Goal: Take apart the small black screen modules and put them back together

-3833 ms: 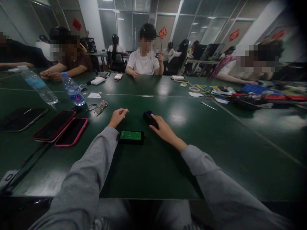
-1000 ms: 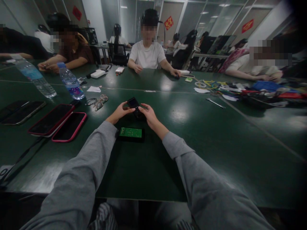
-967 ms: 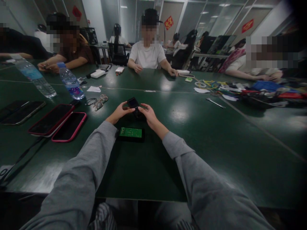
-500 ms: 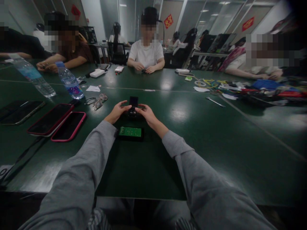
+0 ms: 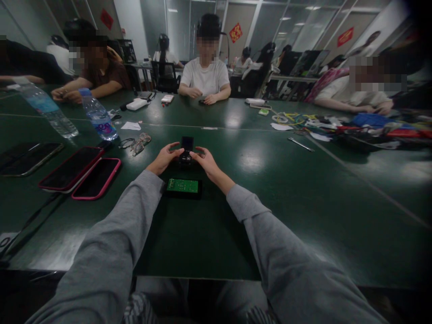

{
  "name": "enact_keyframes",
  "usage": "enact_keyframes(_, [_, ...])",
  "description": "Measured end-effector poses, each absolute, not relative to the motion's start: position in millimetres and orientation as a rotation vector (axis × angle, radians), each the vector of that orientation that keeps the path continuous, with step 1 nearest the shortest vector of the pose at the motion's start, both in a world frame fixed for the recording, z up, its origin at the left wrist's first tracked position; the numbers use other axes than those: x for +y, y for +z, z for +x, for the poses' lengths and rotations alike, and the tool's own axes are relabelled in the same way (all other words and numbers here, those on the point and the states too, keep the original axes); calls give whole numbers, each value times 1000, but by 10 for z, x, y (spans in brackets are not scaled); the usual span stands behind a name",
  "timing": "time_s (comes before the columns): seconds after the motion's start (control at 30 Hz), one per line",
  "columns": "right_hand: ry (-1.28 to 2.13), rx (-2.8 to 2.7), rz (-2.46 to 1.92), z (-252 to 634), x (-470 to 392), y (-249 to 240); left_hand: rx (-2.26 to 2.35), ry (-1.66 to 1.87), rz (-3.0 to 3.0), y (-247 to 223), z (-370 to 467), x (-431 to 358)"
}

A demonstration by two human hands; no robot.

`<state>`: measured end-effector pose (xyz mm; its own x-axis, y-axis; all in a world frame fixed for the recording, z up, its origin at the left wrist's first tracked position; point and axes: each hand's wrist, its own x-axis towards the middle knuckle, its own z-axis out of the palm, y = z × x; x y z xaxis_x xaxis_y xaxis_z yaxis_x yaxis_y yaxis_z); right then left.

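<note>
A small black device with a dark screen on its upper part stands on the green table, between my two hands. My left hand has its thumb on the device's left side, and its other fingers curve around behind. On the right side, the thumb of my right hand touches the device's lower part, with the index finger bent above. Nearer to me, between my forearms, a green circuit board lies in a black frame or case.
At the left are phones, two water bottles and glasses. A wrench lies at the right, before a heap of cables. Across the table a person in a white shirt sits with hands on it.
My hands and the device have barely moved. The person across the table has raised one hand slightly away from the other.
</note>
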<state>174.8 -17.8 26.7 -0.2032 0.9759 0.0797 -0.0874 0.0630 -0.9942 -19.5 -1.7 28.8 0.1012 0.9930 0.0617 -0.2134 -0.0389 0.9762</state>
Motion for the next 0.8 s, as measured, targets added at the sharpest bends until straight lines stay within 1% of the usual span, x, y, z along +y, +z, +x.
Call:
enact_keyframes(0.13, [1135, -1345, -1032, 1724, -201, 211, 1001, 1367, 1084, 277, -157, -7])
enact_keyframes(0.27, [877, -1494, -984, 1800, -463, 344, 1032, 1458, 1008, 260, -164, 22])
enact_keyframes(0.43, [622, -2029, -788, 1930, -1063, 619, 1065, 1447, 1068, 236, -159, 37])
enact_keyframes(0.53, [473, -2366, -741, 1959, -1281, 631, 1105, 1438, 1124, 219, -144, 37])
enact_keyframes(0.6, [385, -2496, -735, 1964, -1322, 593, 1132, 1433, 1142, 209, -141, 37])
enact_keyframes(0.67, [353, -2539, -750, 1972, -1315, 560, 1154, 1423, 1154, 208, -143, 35])
enact_keyframes(0.8, [413, -2520, -777, 2011, -1296, 550, 1162, 1411, 1164, 232, -144, 17])
